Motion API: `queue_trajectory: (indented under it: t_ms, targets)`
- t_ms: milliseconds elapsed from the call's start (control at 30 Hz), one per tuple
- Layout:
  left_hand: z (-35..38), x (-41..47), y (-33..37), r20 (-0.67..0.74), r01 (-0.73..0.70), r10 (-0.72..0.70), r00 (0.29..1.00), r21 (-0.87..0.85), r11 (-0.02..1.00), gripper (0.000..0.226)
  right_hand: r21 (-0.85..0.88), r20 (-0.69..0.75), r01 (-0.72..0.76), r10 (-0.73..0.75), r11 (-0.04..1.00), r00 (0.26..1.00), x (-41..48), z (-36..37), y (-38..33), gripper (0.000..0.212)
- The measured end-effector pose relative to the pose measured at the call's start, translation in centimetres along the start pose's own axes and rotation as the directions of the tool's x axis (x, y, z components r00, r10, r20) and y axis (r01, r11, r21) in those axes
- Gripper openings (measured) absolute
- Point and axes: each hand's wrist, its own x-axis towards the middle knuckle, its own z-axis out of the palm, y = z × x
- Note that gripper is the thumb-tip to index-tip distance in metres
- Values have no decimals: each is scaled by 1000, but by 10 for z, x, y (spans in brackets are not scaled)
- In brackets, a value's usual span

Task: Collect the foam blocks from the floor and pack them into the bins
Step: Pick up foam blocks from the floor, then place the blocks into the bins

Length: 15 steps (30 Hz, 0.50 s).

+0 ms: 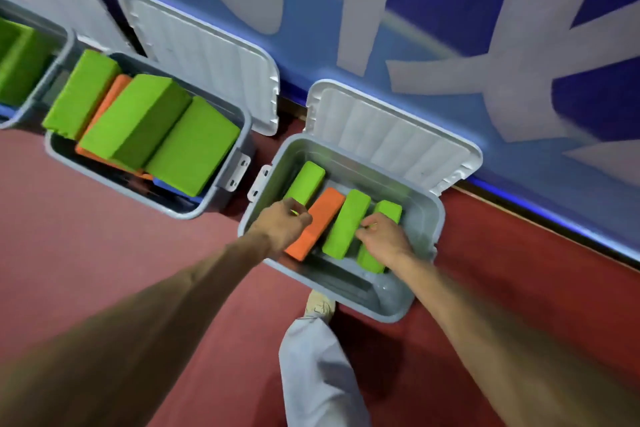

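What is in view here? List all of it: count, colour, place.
bins: three, grey, on the red floor along the blue wall: near bin, middle bin, left bin cut off by the frame
lids: three, pale grey, open, leaning on the wall
green blocks: three in the near bin, including the leftmost green block and rightmost green block; three in the middle bin; some in the left bin, count unclear
orange blocks: one in the near bin, at least one under the green ones in the middle bin
leg: one, pale trousers, shoe beside the near bin
left hand: grips the leftmost green block
right hand: grips the rightmost green block
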Motion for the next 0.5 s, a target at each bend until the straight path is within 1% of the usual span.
queue_trajectory:
  t_ms: [100,200,267,300,367,400,500]
  targets:
    - [-43,-70,-20,-47,-7,1,999,-118,993,18,-86,35,102,-100,991,994,-63,2,-49,23]
    - [-84,-147,-59,-114,-43,16,993,-239,970,20,-165,54,235,-229,958,972,-129,23,-96,15]
    - [-108,-201,-99,-172,-59,7,985,-300,952,32,-188,65,331,-325,925,944,-177,50,-129,13]
    - [-118,-229,-124,-205,-53,-13,979,-315,947,37,-207,81,388,-380,898,921,-203,68,-144,11]
    - [-134,-283,-182,-278,-31,-68,958,-338,940,36,-252,154,520,-496,817,854,-255,110,-171,10]
    - [-139,-312,-214,-311,-19,-100,945,-359,933,35,-282,202,575,-539,768,818,-284,133,-181,14]
    - [-146,-401,-310,-379,19,-202,903,-433,901,35,-356,355,696,-599,624,718,-366,205,-197,25]
